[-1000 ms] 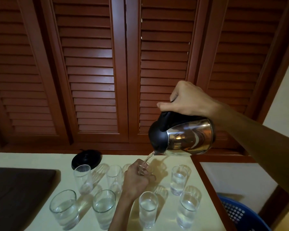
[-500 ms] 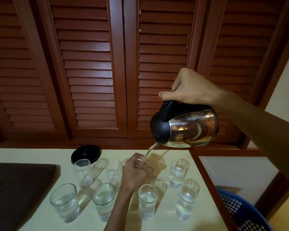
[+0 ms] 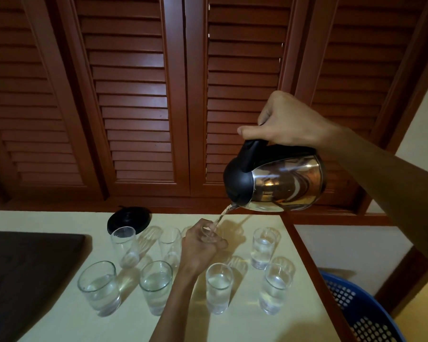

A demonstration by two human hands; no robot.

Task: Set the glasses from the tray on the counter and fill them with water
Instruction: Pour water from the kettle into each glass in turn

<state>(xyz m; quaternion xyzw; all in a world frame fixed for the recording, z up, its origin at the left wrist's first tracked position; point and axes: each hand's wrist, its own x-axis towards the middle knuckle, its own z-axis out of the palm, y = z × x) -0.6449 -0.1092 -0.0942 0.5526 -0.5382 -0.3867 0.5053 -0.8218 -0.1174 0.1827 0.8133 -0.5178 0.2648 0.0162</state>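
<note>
We see a cream desk (image 3: 59,322) with a wooden edge. On it stand seven clear glasses (image 3: 219,288), five holding water, beside a black round base (image 3: 129,218) and a dark tray (image 3: 27,272) at its left.

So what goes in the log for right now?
step: pouring | right hand: tilting kettle | left hand: steadying glass | counter: two glasses empty

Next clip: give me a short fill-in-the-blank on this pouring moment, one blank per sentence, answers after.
1. The right hand tilts a steel ____ by its black handle.
2. The left hand steadies the glass receiving the ____.
3. The black round base sits ____ the glasses.
4. The basket beside the counter is ____.

Answers: kettle; water; behind; blue
</note>
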